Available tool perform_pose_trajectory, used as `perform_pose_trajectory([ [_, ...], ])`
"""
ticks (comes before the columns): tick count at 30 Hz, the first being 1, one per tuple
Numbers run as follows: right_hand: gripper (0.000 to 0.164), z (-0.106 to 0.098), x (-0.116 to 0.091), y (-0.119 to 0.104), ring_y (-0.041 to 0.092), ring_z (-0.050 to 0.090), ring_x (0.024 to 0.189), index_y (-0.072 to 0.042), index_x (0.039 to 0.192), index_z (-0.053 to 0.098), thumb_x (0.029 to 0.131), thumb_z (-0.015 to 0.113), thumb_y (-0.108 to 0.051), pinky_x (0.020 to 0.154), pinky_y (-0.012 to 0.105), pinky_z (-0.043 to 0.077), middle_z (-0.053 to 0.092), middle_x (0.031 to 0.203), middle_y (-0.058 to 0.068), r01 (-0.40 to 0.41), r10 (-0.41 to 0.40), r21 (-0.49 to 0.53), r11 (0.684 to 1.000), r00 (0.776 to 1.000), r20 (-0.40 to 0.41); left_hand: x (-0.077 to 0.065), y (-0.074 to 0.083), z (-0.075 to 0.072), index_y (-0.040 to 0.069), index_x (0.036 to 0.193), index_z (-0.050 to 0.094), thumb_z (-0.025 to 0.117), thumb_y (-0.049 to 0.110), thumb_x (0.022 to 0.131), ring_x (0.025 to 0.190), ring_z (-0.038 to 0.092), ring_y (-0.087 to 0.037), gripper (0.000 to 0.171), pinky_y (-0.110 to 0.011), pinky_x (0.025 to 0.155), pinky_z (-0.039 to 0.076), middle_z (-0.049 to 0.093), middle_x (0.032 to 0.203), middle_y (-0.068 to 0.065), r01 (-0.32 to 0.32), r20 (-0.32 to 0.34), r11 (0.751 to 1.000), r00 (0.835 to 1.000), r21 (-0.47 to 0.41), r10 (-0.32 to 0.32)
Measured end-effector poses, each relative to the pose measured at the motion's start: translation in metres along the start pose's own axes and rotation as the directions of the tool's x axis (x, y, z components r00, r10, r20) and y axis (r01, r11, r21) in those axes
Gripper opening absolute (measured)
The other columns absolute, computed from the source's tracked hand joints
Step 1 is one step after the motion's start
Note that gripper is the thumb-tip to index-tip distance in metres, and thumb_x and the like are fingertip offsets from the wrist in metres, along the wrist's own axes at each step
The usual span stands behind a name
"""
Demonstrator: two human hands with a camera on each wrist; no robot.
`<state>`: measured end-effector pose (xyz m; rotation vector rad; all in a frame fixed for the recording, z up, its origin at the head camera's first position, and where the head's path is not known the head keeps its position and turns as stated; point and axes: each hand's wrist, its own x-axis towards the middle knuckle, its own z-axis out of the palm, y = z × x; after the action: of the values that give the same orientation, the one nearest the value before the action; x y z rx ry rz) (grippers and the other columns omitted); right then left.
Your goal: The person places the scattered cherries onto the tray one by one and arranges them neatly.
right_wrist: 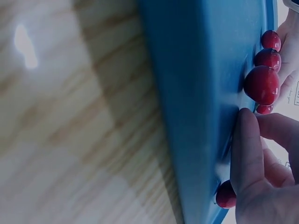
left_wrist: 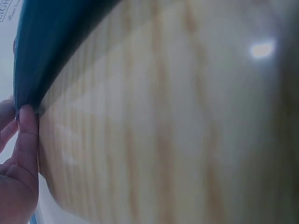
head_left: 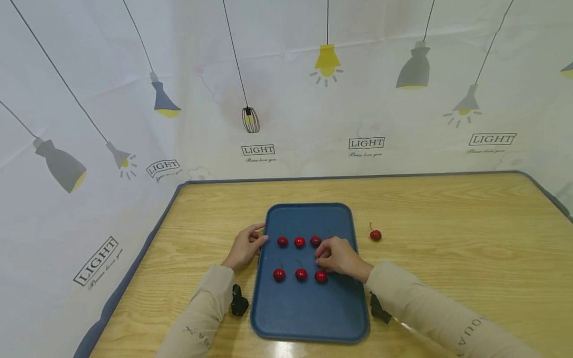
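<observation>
On the table lies a blue tray [head_left: 309, 318] bearing two rows of red cherries with thin stems. My left hand [head_left: 245, 247] grips its left rim, the thumb on the edge; the left wrist view shows those fingers [left_wrist: 29, 133] against the rim. Over the tray's right half, my right hand [head_left: 342, 258] has thumb and forefinger together at the stem of the nearer row's rightmost cherry [head_left: 321, 276]. In the right wrist view the fingertips [right_wrist: 246, 122] sit right beside that cherry [right_wrist: 262, 85]. Another cherry [right_wrist: 226, 194], in the farther row, is mostly hidden by this hand in the head view.
A single cherry [head_left: 375, 235] lies on the wooden table [head_left: 447, 238] right of the tray. Dark objects [head_left: 239, 301] show beneath both forearms. Cloth printed with lamps [head_left: 309, 119] hangs behind the table and along its left side.
</observation>
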<state>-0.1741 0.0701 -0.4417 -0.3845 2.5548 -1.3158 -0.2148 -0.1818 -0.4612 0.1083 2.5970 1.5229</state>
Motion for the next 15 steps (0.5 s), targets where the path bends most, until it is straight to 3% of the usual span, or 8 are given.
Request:
perform_pose_trajectory([
  [7, 0.004, -0.001, 0.0, 0.0, 0.011, 0.058, 0.053, 0.003, 0.079, 0.064, 0.075, 0.065, 0.003, 0.048, 0.023, 0.05, 0.059, 0.065, 0.004, 0.015, -0.015, -0.008, 1.0, 1.0, 0.007, -0.002, 0.003, -0.001, 0.005, 0.127, 0.047, 0.056, 0.013, 0.087, 0.071, 0.054, -0.016, 0.042, -0.028, 0.056, 0.051, 0.054, 0.092, -0.012, -0.001, 0.011, 1.0, 1.0, -0.007, 0.001],
  [15, 0.004, -0.002, -0.001, -0.002, 0.011, 0.057, 0.052, 0.003, 0.08, 0.064, 0.076, 0.065, 0.002, 0.048, 0.023, 0.05, 0.059, 0.065, 0.003, 0.022, -0.022, -0.015, 1.0, 1.0, 0.019, -0.022, 0.036, -0.006, -0.005, 0.127, 0.043, 0.053, 0.006, 0.088, 0.076, 0.054, -0.028, 0.041, -0.039, 0.061, 0.051, 0.053, 0.094, -0.02, -0.01, 0.03, 1.0, 1.0, -0.015, 0.011],
])
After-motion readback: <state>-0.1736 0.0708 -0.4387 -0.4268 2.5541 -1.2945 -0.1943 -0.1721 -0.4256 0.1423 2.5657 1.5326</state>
